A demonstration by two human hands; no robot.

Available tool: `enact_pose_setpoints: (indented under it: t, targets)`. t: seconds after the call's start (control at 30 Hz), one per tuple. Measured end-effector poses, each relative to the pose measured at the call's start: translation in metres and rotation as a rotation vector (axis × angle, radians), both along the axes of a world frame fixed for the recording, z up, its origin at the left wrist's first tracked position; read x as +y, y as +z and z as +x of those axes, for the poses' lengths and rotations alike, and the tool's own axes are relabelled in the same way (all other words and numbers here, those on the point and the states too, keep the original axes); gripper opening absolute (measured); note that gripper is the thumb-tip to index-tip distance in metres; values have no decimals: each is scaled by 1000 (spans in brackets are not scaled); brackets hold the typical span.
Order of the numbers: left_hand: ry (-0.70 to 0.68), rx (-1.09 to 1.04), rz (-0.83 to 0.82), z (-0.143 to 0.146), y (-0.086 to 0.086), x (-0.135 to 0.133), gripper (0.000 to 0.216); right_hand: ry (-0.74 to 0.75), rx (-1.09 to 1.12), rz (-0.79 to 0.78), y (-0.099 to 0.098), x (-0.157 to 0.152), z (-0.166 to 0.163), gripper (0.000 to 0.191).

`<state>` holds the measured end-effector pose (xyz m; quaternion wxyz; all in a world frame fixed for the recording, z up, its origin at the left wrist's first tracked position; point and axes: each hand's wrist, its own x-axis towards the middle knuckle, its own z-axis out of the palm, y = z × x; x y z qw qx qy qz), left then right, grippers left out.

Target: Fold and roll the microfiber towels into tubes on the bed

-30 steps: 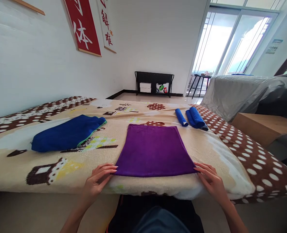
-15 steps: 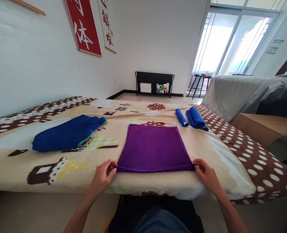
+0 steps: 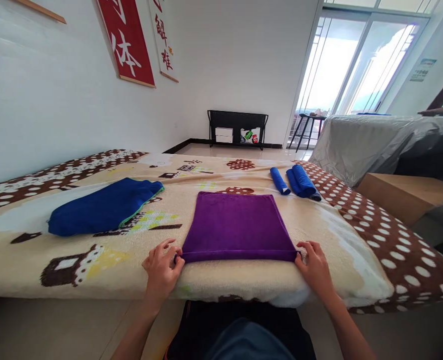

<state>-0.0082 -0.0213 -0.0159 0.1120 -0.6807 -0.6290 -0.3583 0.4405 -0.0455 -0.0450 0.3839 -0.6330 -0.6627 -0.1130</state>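
A purple towel (image 3: 238, 222) lies flat in front of me on a patterned blanket (image 3: 221, 282), its near edge turned over into a narrow band. My left hand (image 3: 163, 267) pinches the left end of that band between thumb and fingers. At the opposite end, my right hand (image 3: 314, 267) grips the near right corner the same way. Off to the left rests a loosely spread dark blue cloth (image 3: 103, 207) with a green edge. Beyond the towel on the right are a slim blue roll (image 3: 280, 181) and thicker blue rolled cloths (image 3: 301, 181).
The bed's near edge runs just below my hands. A cardboard box (image 3: 405, 197) and a plastic-covered piece of furniture (image 3: 364, 142) stand to the right, where another person's hand (image 3: 441, 111) shows. A black rack (image 3: 238, 122) and a stool (image 3: 309, 125) are by the far wall.
The near edge of the purple towel has been turned over a little farther from me, making the band wider. Both hands moved slightly with it. A person's hand now shows at far right.
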Motion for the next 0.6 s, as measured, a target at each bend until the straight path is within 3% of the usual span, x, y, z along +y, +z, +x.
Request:
enact_pose_setpoints:
  t: [0.2,0.33,0.47,0.6]
  targets:
    - [-52,71,59,3,7,-7,21,125,-125,21,3,-9,4,28]
    - [-20,131,80,15,13,-10,17,51,-170,-4,12,-12,-8,22]
    - [52,191,108,29,16,-11,32,-110,-271,65,23,-10,-37,36]
    - [63,215,149,43,13,-14,14,-121,-242,77,33,-5,-74,26]
